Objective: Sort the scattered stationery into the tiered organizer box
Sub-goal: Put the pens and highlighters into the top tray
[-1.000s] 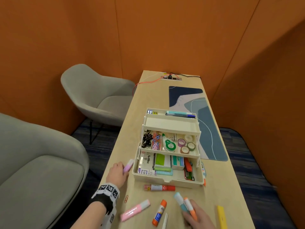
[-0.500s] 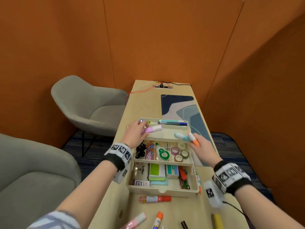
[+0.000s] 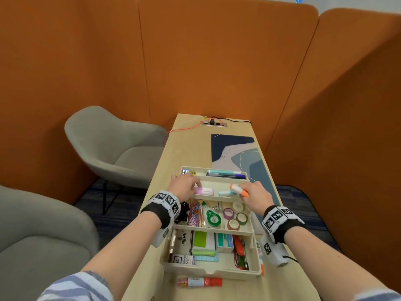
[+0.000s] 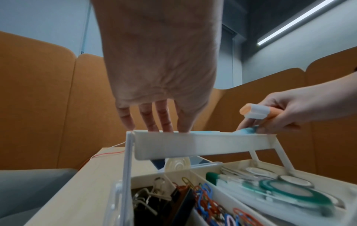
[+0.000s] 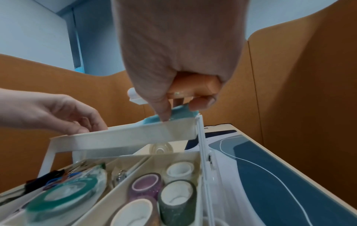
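Both hands are over the tiered organizer box [image 3: 213,271], which sits opened out on the wooden table [image 3: 184,148]. The left hand [image 3: 184,189] reaches into the second tier from the top [image 3: 217,197], fingers stretched almost straight and slightly spread, tips dipping behind the tray's front wall in the left wrist view. A pink highlighter [image 3: 204,191] lies in that tier right at the fingertips; whether they touch it or merely sit beside it, I cannot tell, because the hand covers its left end.

The right hand [image 3: 257,195] is curled around an orange highlighter [image 3: 238,189], thumb and fingers wrapped round the barrel, white clip end poking out to the left. Just beneath it a teal highlighter [image 3: 226,193] rests with its tip in the same tier; the right wrist view shows the index finger pressing down on its teal body [image 5: 177,115] at the tray's edge. The two hands are apart, one at each end of the tier.

The tier below holds binder clips [image 3: 183,210], coloured paper clips [image 3: 194,213], a green tape dispenser [image 3: 211,218] and washi tape rolls [image 3: 235,217]. The wrist views blur these.

A red-capped glue stick [image 3: 200,281] lies on the table in front of the box. The bottom frame edge cuts off the nearer table.
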`<state>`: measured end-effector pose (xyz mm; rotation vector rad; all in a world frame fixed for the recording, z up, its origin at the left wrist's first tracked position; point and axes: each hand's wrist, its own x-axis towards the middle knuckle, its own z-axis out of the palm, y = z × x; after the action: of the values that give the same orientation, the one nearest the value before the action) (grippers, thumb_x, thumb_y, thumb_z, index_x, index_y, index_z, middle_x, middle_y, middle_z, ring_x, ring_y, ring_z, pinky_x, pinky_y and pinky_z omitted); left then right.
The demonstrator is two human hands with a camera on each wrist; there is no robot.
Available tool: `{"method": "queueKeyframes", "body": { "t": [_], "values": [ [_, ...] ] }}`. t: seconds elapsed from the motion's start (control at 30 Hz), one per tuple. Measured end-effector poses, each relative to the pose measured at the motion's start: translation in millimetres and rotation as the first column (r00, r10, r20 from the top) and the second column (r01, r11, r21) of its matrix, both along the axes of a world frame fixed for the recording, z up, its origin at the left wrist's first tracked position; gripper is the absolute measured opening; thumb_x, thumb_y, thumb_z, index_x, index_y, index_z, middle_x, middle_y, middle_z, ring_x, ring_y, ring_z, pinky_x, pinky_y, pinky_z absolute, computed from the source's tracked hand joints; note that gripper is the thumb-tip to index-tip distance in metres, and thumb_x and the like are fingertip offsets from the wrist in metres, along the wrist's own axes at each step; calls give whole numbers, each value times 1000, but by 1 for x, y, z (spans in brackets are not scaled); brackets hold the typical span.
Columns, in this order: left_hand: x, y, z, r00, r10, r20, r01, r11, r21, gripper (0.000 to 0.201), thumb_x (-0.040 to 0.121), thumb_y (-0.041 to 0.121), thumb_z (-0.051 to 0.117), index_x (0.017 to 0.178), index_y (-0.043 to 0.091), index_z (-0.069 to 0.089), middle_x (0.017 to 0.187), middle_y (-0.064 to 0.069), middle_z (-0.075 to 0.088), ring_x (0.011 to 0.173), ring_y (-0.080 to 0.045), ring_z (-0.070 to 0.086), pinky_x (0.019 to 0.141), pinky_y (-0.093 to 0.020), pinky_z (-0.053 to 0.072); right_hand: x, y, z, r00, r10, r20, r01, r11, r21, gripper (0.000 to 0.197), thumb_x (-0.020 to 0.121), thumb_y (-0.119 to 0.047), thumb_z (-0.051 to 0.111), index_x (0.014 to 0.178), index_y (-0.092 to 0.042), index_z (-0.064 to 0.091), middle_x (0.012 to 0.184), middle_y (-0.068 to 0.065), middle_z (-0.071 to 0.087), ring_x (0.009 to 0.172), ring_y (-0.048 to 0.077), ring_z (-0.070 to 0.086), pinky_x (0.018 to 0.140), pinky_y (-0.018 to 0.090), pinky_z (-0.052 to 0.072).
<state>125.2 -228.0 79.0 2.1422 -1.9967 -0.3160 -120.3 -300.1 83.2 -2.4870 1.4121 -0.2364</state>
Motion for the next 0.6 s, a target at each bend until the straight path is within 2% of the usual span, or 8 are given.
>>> {"method": "queueKeyframes", "body": {
  "t": [0.17, 0.3, 0.37, 0.43, 0.5, 0.6],
  "values": [
    [-3, -6, 3, 999, 45, -7, -45, 999, -10, 17, 91, 17, 49, 100, 26, 60, 97, 8, 62, 95, -14, 57, 91, -36, 29, 6, -9, 3, 1000, 20, -4, -20, 998, 68, 19, 92, -27, 47, 102, -33, 61, 97, -4, 65, 92, 18, 60, 78, 36, 50],
    [-4, -7, 6, 999, 40, -17, -40, 999, 24, 14, 89, 17, 55, 95, 27, 62, 88, 11, 57, 87, -11, 51, 89, -35, 28, 15, -12, 5, 993, 53, -106, -42, 994, 101, 12, 90, -23, 52, 86, -31, 59, 98, 1, 60, 94, 22, 59, 84, 41, 50],
    [-4, -7, 7, 999, 41, -5, -41, 999, 35, 13, 89, 18, 57, 94, 27, 63, 89, 10, 56, 87, -11, 51, 90, -35, 28, 21, -13, 6, 985, 67, -160, -54, 995, 82, 9, 91, -26, 53, 91, -29, 62, 104, 4, 54, 98, 23, 55, 85, 40, 49],
    [-5, -7, 8, 999, 31, 9, -31, 999, 26, 15, 89, 18, 57, 98, 27, 64, 94, 9, 56, 94, -13, 53, 92, -36, 27, 24, -15, 8, 979, 70, -193, -61, 997, 49, 10, 91, -30, 53, 95, -27, 62, 105, 3, 49, 98, 22, 53, 81, 36, 47],
    [-11, -5, 8, 1000, -7, 7, 7, 1000, 1, 22, 92, 22, 52, 111, 28, 61, 110, 5, 56, 108, -16, 52, 99, -40, 26, 25, -16, 12, 986, 27, -162, -21, 999, 41, 16, 85, -35, 58, 99, -25, 60, 105, 1, 52, 93, 22, 56, 75, 33, 46],
    [-27, -5, 7, 994, -104, -30, 105, 994, 43, 35, 99, 31, 37, 131, 27, 51, 135, -2, 48, 126, -23, 42, 108, -46, 25, 26, -20, 17, 994, -61, -90, 74, 987, 145, 34, 82, -39, 59, 109, -22, 47, 100, 2, 57, 88, 22, 57, 73, 32, 44]
  ]
}}
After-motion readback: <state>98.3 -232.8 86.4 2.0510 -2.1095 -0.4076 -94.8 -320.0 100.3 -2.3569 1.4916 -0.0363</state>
